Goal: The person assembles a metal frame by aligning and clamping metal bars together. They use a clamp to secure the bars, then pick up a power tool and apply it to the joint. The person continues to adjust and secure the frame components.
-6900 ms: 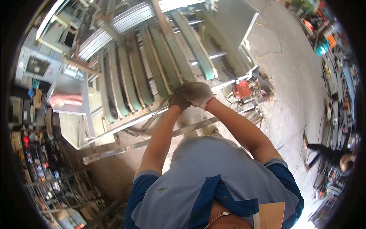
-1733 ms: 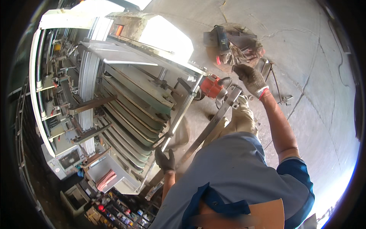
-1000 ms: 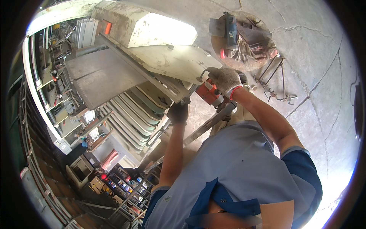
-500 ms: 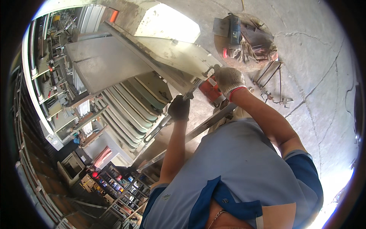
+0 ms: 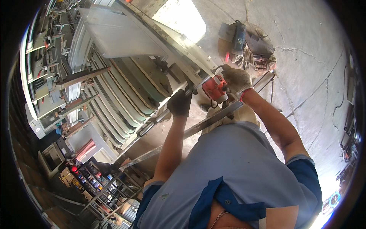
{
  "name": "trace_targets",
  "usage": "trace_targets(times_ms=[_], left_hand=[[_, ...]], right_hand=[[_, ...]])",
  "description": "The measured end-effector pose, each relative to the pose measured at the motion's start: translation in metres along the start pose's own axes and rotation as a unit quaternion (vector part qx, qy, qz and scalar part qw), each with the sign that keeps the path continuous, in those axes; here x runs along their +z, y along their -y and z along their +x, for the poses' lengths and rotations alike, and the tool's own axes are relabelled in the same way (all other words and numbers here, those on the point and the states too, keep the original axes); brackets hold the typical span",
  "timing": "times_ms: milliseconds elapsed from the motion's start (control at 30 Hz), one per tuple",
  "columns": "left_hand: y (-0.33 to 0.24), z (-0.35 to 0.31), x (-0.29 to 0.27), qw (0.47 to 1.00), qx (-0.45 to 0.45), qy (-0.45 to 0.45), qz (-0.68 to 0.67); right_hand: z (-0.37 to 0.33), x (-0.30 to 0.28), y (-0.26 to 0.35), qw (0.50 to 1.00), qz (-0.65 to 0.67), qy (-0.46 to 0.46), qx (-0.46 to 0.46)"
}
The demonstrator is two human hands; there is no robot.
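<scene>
My left hand point(image 5: 179, 104), in a dark glove, is closed round a metal bar beside the near corner of a long metal frame point(image 5: 176, 63). A grey-white sheet panel point(image 5: 122, 36), smeared by motion, is joined to that frame on its left. My right hand point(image 5: 237, 79), in a pale knit glove with a red cuff, is closed at the frame's right end. A dark metal clamp part point(image 5: 217, 69) shows at its fingertips; the palm side is hidden. Just below and between my hands sits a red metal device point(image 5: 214, 90).
A steel rail point(image 5: 202, 128) crosses close before my body. Several curved-edged panels point(image 5: 114, 99) stand in a row at the left, near racks of clamps point(image 5: 45, 68). A round stand point(image 5: 263, 45) at the far right carries a power tool point(image 5: 239, 37) and gloves.
The frame and its sheet panel have shifted up and tilted more steeply. My right hand has moved slightly right and down, and more of the red device shows. The view has turned a little.
</scene>
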State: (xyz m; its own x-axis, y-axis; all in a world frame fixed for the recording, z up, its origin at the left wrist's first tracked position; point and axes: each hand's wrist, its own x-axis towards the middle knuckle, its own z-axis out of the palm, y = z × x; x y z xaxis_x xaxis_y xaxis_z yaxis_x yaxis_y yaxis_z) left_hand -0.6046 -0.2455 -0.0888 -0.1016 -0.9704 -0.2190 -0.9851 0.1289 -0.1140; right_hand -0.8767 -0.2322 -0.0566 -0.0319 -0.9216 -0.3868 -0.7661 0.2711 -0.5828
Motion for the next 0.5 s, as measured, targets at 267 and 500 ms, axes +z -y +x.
trace_targets(times_ms=[267,500], left_hand=[[0.004,0.001,0.007,0.999,0.028,-0.041,-0.014],[0.006,0.0,0.012,0.984,0.079,-0.161,-0.007]], right_hand=[[-0.035,-0.014,0.012,0.999,-0.034,0.011,0.037],[-0.034,0.004,-0.008,0.998,-0.003,-0.056,-0.042]])
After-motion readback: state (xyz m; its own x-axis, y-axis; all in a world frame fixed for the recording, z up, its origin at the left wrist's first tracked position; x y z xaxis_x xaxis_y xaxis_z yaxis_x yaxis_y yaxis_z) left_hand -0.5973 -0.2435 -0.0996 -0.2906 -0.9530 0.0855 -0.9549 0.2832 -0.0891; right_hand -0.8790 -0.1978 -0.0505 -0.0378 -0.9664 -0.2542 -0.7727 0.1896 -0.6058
